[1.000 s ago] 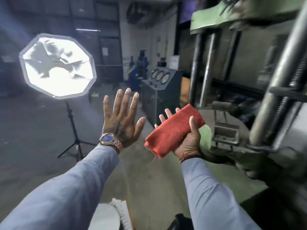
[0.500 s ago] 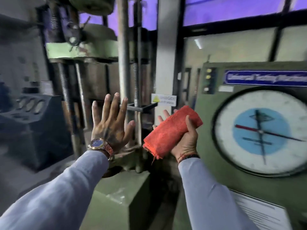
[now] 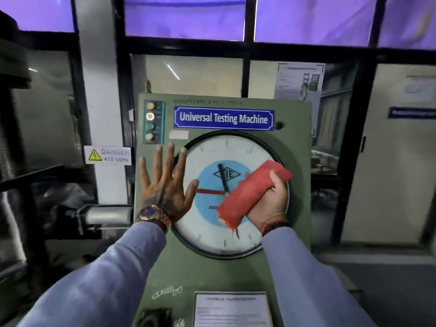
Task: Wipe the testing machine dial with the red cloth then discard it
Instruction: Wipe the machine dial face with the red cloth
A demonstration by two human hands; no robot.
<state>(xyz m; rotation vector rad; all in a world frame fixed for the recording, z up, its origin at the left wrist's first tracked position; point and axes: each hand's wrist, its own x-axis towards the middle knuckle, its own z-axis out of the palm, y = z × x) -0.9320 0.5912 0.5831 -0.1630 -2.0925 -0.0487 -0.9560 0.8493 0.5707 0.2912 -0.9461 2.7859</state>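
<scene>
On the green machine panel (image 3: 292, 161) we read a blue nameplate (image 3: 224, 119) in white letters: "Universal Testing Machine". At the centre of the dial (image 3: 212, 223) we make out a diamond logo (image 3: 227, 174) that seems to read "TE". Left of the machine, a white sign (image 3: 107, 155) with a yellow warning triangle says "DANGER 415 Volts". The wall poster and the lower notice are too blurred for us.

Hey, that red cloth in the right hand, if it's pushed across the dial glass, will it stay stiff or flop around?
The red cloth is probably soft and floppy: it is folded into a roll and bends around the right hand. Loose threads hang from its lower end, so it may snag or fray. It looks light, likely sliding easily over the smooth dial.
</scene>
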